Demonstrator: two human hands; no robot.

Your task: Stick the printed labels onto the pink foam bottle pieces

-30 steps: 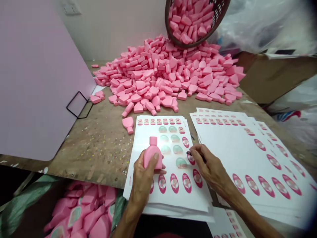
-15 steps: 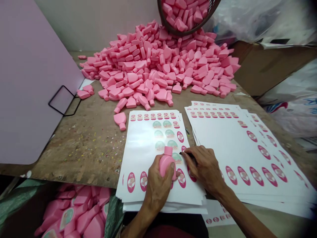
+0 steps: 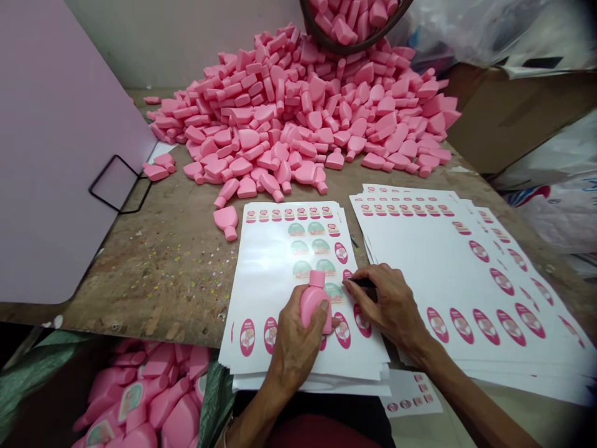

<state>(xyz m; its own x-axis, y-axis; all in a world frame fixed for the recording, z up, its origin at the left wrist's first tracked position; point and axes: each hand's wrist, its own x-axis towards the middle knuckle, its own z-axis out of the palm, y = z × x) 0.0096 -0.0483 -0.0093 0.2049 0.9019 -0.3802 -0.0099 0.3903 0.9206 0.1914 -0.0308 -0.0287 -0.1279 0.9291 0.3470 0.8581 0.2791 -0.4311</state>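
Observation:
My left hand is wrapped round a small pink plastic bottle, its cap pointing away from me, above a stack of sticker sheets. Pinched in my right hand is a slim black pointed tool, its exact kind partly hidden by the fingers. The tool's tip is close to the right edge of a green label, just right of the bottle. More green labels, oval pink stickers and a top row of small stickers remain on this sheet.
A heap of pink bottles covers the table's back, below a tipped basket. Partly used sticker sheets lie at right. A green-lined container at lower left holds labelled bottles. A pink board with a black wire stand stands left.
My right hand, with the black tool, has shifted slightly to the right and up. The left hand still holds the bottle in nearly the same place. The view has moved a little.

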